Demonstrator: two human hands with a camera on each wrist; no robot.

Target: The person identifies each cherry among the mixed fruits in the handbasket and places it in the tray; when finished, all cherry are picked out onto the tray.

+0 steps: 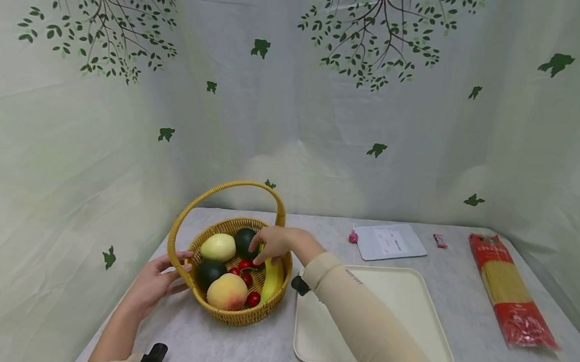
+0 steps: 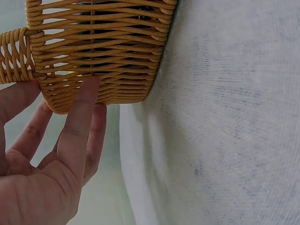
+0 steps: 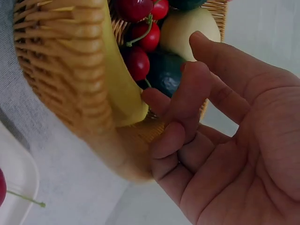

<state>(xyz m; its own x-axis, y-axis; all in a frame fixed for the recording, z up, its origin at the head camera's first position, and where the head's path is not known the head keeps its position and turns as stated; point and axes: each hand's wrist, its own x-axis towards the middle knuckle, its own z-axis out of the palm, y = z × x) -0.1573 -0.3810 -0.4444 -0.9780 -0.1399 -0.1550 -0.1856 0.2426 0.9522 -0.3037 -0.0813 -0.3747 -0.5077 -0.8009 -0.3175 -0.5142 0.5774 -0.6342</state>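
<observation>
A round woven basket of golden-brown wicker (image 1: 240,316) stands upright on the left part of the pale grey counter (image 1: 237,351), its tall arched handle (image 1: 236,182) running from the near-left rim to the far-right rim. The left hand (image 1: 154,282) touches the basket's outer left side by the foot of the handle, fingers extended and somewhat spread. The right hand (image 1: 282,241) is over the far-right rim, fingers loosely bent and apart from the thumb, with nothing visible between them.

Just below the right hand lies one yellow curved banana (image 1: 273,279), its long axis running from near to far along the basket's right wall, far end toward the fingers. Beside it are four glossy red cherries (image 1: 253,299), two dark green rounded fruits (image 1: 210,274), one pale yellow-green fruit (image 1: 218,247) and one orange-pink peach (image 1: 227,293).

To the right is one cream rectangular tray (image 1: 411,324); the right wrist view shows one red cherry with a green stem (image 3: 2,187) there, cut by the frame. Beyond are one pink wrapped lollipop (image 1: 353,237), one whitish flat packet (image 1: 389,241), one small red-wrapped candy (image 1: 439,241) and one long red-and-yellow noodle packet (image 1: 511,286), slanting from far left to near right.
</observation>
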